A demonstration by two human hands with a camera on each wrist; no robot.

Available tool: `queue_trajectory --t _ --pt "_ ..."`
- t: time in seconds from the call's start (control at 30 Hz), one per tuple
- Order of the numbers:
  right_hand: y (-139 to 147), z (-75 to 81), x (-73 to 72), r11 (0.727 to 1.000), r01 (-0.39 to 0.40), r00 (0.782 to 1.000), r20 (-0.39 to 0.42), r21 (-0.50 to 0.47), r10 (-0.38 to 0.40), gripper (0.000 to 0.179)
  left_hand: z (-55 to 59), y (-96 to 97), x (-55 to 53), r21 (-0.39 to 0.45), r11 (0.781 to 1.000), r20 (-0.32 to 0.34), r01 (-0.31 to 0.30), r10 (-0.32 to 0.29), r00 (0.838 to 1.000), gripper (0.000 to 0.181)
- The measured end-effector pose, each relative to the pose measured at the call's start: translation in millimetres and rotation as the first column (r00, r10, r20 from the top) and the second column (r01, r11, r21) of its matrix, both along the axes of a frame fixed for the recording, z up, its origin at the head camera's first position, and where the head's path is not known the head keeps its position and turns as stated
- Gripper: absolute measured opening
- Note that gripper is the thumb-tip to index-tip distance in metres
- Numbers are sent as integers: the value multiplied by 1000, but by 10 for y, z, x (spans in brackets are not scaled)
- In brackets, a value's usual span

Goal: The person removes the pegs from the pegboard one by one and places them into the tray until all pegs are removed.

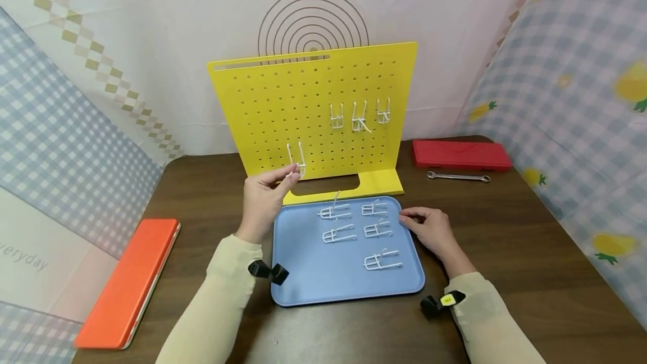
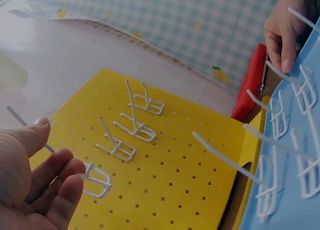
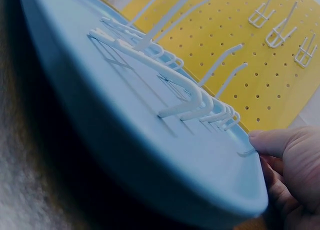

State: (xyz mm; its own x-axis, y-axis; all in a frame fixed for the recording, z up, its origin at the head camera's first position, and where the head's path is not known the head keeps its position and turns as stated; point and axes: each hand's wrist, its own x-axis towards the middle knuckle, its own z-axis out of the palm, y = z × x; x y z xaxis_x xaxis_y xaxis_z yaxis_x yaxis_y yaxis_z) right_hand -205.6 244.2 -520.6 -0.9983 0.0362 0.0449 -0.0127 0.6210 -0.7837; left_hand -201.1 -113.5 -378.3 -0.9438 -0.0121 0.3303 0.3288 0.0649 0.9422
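Note:
My left hand [image 1: 262, 202] pinches a white wire pegboard hook [image 1: 302, 167] between thumb and fingertips, in front of the lower left of the yellow pegboard [image 1: 273, 105]. In the left wrist view, the prong of that hook passes behind the thumb, and its looped end [image 2: 102, 182] shows beyond the fingers. Three similar hooks [image 1: 359, 122] hang on the board's right half. On the right, my right hand [image 1: 432, 232] grips the rim of the blue tray [image 1: 298, 268], thumb on top and fingers beneath. Several white hooks [image 1: 336, 235] lie on the tray, prongs pointing right.
An orange case [image 1: 128, 282] lies at the table's left. At the back right are a red case [image 1: 461, 155] and a metal wrench [image 1: 457, 177]. The pegboard's yellow base [image 1: 381, 182] stands just behind the tray. Patterned cloth [image 1: 571, 100] surrounds the table.

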Motion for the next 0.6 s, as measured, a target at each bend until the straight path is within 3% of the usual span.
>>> queue_trajectory --t 0.2,0.33,0.6 --pt "-1 7 9 1000 8 1000 4 8 -8 26 -140 14 183 58 997 63 -44 41 997 29" --pt "-1 1 12 1000 12 1000 0 11 -12 26 -218 8 249 23 998 65 -61 60 996 25" --pt "3 -5 -3 1000 3 1000 -17 22 -3 29 -200 -14 313 -56 996 43 -65 67 997 18"
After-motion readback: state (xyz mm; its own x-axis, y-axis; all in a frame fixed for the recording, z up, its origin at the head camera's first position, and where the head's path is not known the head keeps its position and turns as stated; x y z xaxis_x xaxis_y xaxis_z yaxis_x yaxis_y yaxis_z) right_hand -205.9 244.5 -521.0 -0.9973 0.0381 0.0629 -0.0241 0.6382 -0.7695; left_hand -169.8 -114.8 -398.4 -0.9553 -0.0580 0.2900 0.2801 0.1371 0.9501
